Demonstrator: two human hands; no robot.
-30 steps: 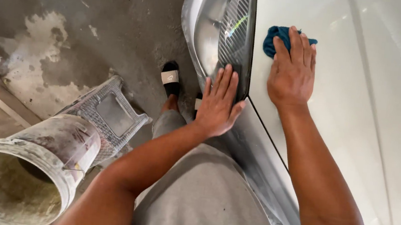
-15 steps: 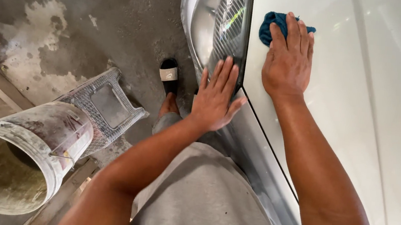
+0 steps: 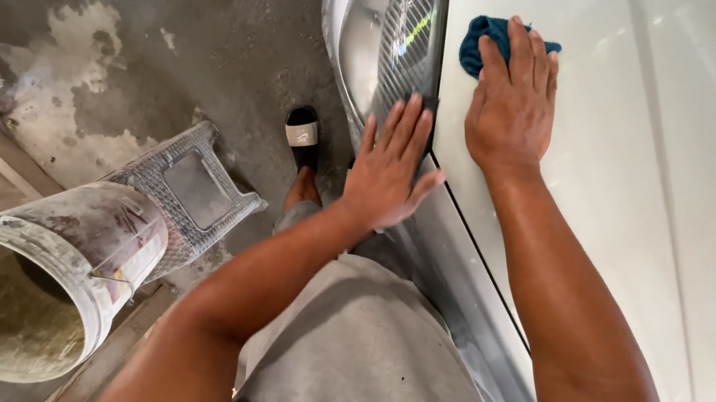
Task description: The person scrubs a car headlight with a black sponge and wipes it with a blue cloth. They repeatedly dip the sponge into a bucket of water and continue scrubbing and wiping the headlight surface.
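White paintwork fills the right of the view as a person leans over the front of a car, wiping its bonnet (image 3: 613,167) with a dark blue cloth (image 3: 482,43). The right hand (image 3: 513,102) lies flat on the cloth, fingers together and stretched forward, pinning it to the panel near the front edge rather than gripping it. The left hand (image 3: 390,169) is spread wide and holds nothing; its palm braces on the seam where the bonnet meets the silver front trim, fingertips touching the dark grille (image 3: 408,41).

To do the wipe well, a flat palm with even pressure looks the sound choice, with the cloth kept fully under the hand so bare fingers do not smear the paint, and the bracing hand kept off the panel being cleaned.

On the stained concrete floor (image 3: 152,34) to the left stand a grimy white bucket (image 3: 34,281) and, touching it, a grey plastic stool (image 3: 188,191). A foot in a black sandal (image 3: 303,132) shows beside the bumper.

Most of the cloth is hidden under the hand, so its size and fold cannot be judged. The bucket's contents are murky, and the car runs out of view on the right.
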